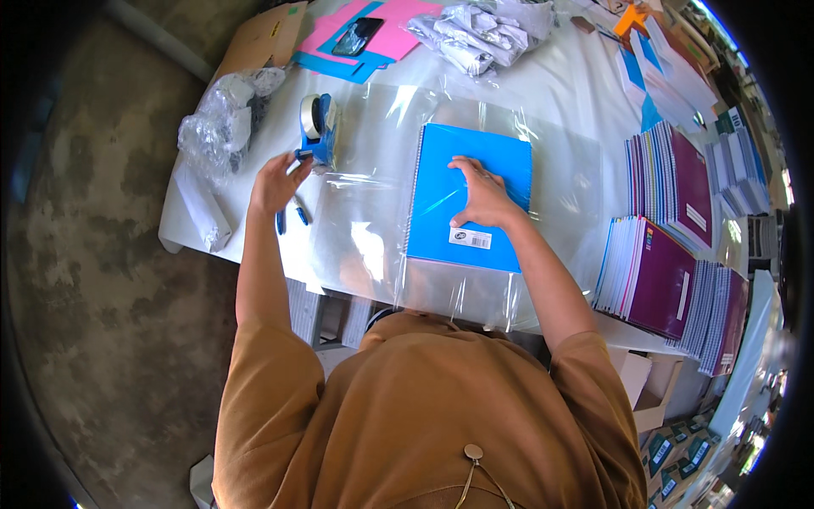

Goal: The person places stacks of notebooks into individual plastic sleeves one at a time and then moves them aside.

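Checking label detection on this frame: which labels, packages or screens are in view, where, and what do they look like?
White rectangular barcode sticker: lower part of the blue spiral notebook's cover, just below the right hand.
White rectangular labels: on the covers of the maroon spiral notebooks stacked at right.
Dark rectangular phone screen: lying on the pink paper sheets at the table's far end.

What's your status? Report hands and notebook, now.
Left hand open at blue tape dispenser. Right hand flat on blue notebook, pressing clear film. Pens beside left hand.
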A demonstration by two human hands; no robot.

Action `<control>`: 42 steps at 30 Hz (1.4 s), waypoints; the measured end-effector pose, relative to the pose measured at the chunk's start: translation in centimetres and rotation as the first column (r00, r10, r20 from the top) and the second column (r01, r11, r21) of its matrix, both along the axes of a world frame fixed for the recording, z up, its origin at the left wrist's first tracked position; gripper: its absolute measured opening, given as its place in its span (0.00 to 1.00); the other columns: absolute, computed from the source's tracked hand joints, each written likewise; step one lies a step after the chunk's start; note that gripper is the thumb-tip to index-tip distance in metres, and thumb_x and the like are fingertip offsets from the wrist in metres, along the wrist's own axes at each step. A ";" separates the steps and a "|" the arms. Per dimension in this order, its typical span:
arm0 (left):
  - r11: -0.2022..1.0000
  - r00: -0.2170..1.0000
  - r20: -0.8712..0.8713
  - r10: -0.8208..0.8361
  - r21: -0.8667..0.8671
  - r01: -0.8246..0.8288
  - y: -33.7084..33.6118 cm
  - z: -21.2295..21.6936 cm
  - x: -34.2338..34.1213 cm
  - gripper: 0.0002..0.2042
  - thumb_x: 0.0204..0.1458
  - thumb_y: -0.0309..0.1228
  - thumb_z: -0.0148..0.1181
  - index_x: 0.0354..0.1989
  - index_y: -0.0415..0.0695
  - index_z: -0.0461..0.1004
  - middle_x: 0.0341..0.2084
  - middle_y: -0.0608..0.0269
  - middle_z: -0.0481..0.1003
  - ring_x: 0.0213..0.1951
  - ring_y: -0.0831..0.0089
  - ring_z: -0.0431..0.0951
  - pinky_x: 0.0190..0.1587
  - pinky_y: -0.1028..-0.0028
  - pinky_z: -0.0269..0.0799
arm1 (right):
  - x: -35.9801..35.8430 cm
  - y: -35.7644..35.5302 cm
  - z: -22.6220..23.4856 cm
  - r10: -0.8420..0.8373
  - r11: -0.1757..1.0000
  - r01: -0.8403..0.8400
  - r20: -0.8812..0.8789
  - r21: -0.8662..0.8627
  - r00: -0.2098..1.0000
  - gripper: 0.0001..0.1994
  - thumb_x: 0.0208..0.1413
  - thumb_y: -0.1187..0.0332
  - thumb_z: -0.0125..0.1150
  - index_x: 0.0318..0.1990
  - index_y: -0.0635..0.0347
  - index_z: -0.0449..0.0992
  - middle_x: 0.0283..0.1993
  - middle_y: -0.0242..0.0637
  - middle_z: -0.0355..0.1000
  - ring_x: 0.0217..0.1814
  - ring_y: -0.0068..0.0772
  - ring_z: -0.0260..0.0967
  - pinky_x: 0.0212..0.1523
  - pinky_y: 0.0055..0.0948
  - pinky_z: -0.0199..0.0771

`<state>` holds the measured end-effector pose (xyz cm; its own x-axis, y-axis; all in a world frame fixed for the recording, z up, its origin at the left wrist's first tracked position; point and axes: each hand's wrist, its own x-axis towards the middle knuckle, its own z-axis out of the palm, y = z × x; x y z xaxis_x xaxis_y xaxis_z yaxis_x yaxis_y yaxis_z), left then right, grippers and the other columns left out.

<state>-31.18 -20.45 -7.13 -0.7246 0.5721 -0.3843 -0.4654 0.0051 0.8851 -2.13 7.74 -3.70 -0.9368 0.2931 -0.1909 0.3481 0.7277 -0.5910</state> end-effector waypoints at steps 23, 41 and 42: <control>-0.165 0.033 0.161 -0.986 -0.964 -0.210 18.0 7.6 8.9 0.34 0.27 0.65 0.63 0.31 0.44 0.79 0.29 0.62 0.79 0.35 0.68 0.79 0.37 0.70 0.72 | 0.1 0.7 0.6 0.086 0.995 -0.079 -0.105 0.064 0.991 0.62 0.14 0.55 0.78 0.65 0.52 0.46 0.59 0.42 0.62 0.63 0.39 0.56 0.53 0.39 0.53; 0.818 0.850 -0.312 -0.423 -0.536 0.210 17.6 -3.8 12.1 0.45 0.47 0.65 0.43 0.56 0.29 0.59 0.55 0.33 0.58 0.60 0.49 0.56 0.61 0.62 0.51 | 5.9 5.1 -4.9 -0.643 0.589 0.465 -0.034 -0.661 0.765 0.46 0.44 0.43 0.60 0.60 0.70 0.49 0.63 0.53 0.50 0.66 0.44 0.46 0.63 0.47 0.43; 0.829 0.845 -0.334 -0.417 -0.522 0.202 17.3 -3.1 12.3 0.45 0.47 0.65 0.43 0.56 0.29 0.59 0.55 0.33 0.58 0.60 0.49 0.56 0.61 0.62 0.51 | 6.2 4.7 -3.0 -0.625 0.277 0.148 -0.061 -0.950 0.778 0.43 0.46 0.46 0.62 0.59 0.70 0.50 0.62 0.50 0.50 0.64 0.42 0.49 0.62 0.42 0.49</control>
